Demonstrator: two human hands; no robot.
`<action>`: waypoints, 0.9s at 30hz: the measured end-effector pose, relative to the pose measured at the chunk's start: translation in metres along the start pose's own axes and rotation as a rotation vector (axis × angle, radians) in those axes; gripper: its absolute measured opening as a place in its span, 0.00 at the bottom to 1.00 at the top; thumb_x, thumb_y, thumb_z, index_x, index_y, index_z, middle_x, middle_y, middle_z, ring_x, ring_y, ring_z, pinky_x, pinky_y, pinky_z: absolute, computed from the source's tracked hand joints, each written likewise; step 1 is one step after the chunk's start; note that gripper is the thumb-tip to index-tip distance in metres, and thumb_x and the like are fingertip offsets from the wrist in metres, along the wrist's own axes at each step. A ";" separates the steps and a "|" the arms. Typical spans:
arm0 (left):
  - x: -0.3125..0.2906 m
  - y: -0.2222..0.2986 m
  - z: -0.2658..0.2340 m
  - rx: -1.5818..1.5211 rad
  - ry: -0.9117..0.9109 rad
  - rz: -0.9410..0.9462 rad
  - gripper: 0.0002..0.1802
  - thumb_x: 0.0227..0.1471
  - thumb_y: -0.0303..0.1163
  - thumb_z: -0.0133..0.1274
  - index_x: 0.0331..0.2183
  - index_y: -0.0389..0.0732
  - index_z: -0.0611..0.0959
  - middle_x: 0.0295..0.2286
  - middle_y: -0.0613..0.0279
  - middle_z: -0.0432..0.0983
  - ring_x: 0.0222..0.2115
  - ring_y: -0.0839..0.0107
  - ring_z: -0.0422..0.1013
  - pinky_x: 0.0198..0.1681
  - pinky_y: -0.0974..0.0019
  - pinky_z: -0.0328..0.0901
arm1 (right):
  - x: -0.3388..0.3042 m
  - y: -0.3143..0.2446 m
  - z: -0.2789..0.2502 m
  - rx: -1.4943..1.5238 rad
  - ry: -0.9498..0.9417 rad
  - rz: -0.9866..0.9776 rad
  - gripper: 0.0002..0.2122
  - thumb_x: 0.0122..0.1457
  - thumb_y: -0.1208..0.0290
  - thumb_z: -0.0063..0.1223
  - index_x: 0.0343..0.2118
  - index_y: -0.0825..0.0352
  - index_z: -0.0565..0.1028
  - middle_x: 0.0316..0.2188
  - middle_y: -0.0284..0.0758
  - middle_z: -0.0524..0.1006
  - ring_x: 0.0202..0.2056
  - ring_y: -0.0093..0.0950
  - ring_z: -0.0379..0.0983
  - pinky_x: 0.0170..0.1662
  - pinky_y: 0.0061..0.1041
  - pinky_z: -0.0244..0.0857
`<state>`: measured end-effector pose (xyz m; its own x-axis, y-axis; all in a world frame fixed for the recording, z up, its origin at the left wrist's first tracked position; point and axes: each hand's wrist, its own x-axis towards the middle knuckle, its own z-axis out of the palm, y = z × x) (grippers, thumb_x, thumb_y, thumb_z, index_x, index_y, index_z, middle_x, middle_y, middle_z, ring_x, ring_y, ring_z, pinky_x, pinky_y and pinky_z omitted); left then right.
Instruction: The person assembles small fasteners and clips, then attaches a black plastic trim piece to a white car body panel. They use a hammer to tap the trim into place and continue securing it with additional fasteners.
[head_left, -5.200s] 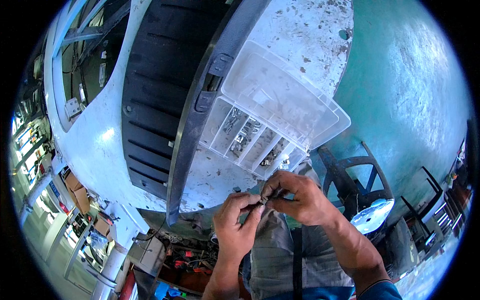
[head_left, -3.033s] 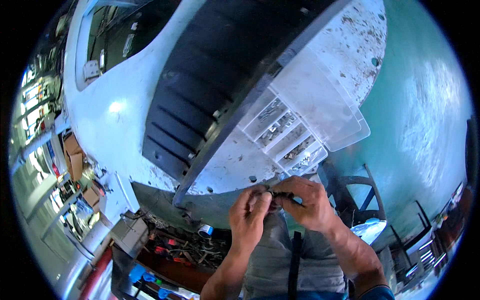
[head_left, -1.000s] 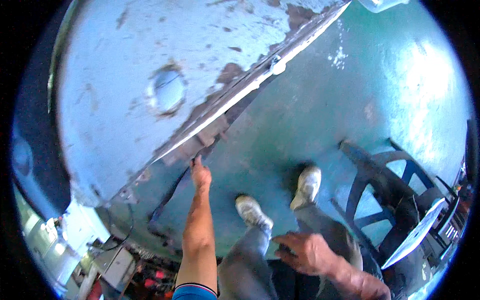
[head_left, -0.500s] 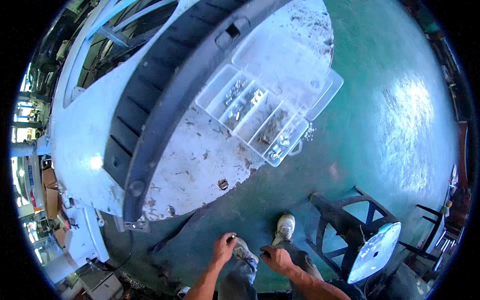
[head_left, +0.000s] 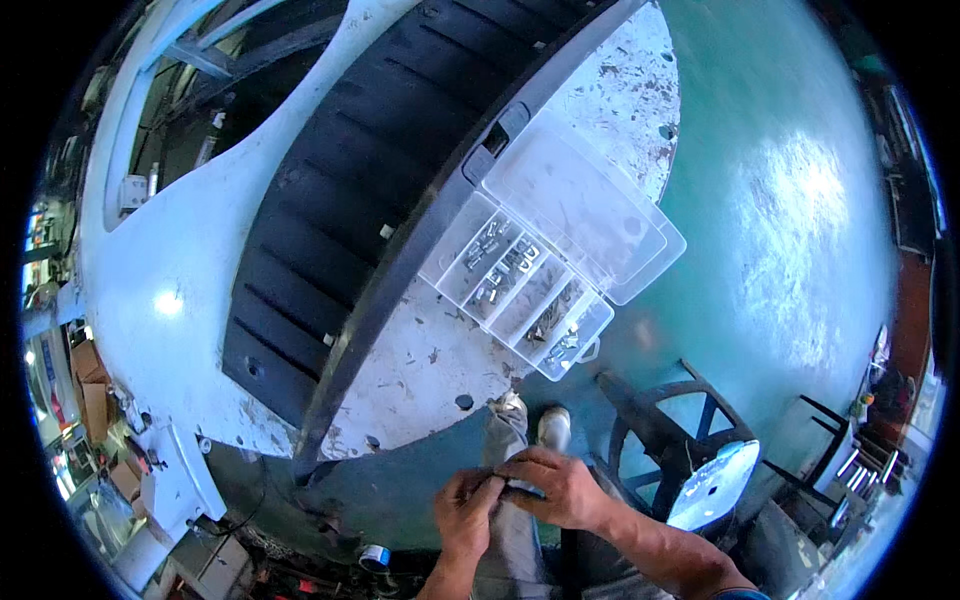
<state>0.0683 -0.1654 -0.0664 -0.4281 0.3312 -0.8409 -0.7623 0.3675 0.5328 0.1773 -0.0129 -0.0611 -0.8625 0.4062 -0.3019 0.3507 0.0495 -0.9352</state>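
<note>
Presently, left hand (head_left: 467, 515) and right hand (head_left: 560, 490) are met nearside of the parts box (head_left: 458, 238), curled, closure and contents indeterminable; box already opened, metal fittings (head_left: 487, 243) left inside; further progress cannot be judged.

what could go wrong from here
The clear box and its open lid reach past the edge of the white panel, so a knock might tip the box and scatter its loose metal parts onto the green floor. The left hand and right hand meet beyond that edge; anything small between them, hidden from view, could drop.
</note>
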 end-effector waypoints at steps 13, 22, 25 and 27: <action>0.025 0.089 0.011 0.161 -0.140 -0.016 0.11 0.53 0.22 0.60 0.40 0.31 0.82 0.33 0.60 0.79 0.32 0.77 0.73 0.37 0.71 0.69 | 0.056 -0.031 -0.022 0.204 0.064 0.197 0.10 0.53 0.79 0.62 0.40 0.70 0.79 0.37 0.43 0.78 0.37 0.38 0.78 0.40 0.32 0.72; 0.023 0.088 0.020 -0.323 -0.154 -0.106 0.09 0.51 0.20 0.59 0.37 0.31 0.81 0.31 0.55 0.78 0.29 0.67 0.74 0.35 0.60 0.70 | 0.072 -0.032 -0.044 0.367 -0.026 0.176 0.09 0.52 0.79 0.62 0.36 0.72 0.79 0.32 0.41 0.79 0.34 0.35 0.77 0.37 0.31 0.71; 0.018 0.080 0.024 -0.293 -0.111 -0.080 0.09 0.50 0.20 0.60 0.37 0.31 0.81 0.31 0.55 0.78 0.29 0.69 0.74 0.34 0.62 0.70 | 0.070 -0.031 -0.050 0.255 -0.064 0.134 0.10 0.51 0.78 0.62 0.37 0.72 0.78 0.34 0.42 0.79 0.34 0.40 0.77 0.37 0.34 0.72; 0.015 0.078 0.028 -0.212 -0.076 -0.062 0.09 0.51 0.20 0.60 0.37 0.31 0.81 0.30 0.57 0.79 0.29 0.72 0.73 0.33 0.65 0.69 | 0.066 -0.029 -0.052 0.182 -0.071 0.118 0.10 0.50 0.78 0.62 0.36 0.72 0.78 0.33 0.43 0.78 0.34 0.41 0.77 0.37 0.35 0.72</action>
<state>0.0156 -0.1074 -0.0346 -0.3454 0.3806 -0.8578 -0.8746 0.2010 0.4413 0.1293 0.0602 -0.0438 -0.8453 0.3340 -0.4171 0.3840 -0.1629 -0.9088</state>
